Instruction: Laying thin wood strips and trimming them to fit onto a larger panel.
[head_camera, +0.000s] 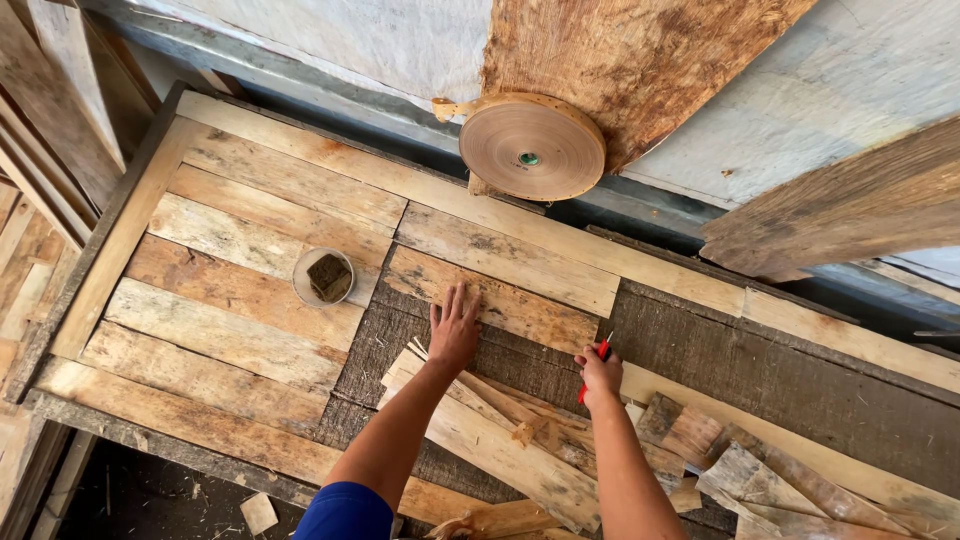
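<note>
My left hand lies flat, fingers spread, on the dark weathered board of a wooden pallet tabletop. My right hand is closed around a red pencil or marker, its tip pointing at the same dark board. Below both hands lies a pile of light wood offcuts, over which my forearms reach.
A small round tin with a dark sponge sits on the planks to the left. A large roll of tan edge-band tape rests at the table's back edge. Rough plywood sheets lean behind. More scrap pieces lie right.
</note>
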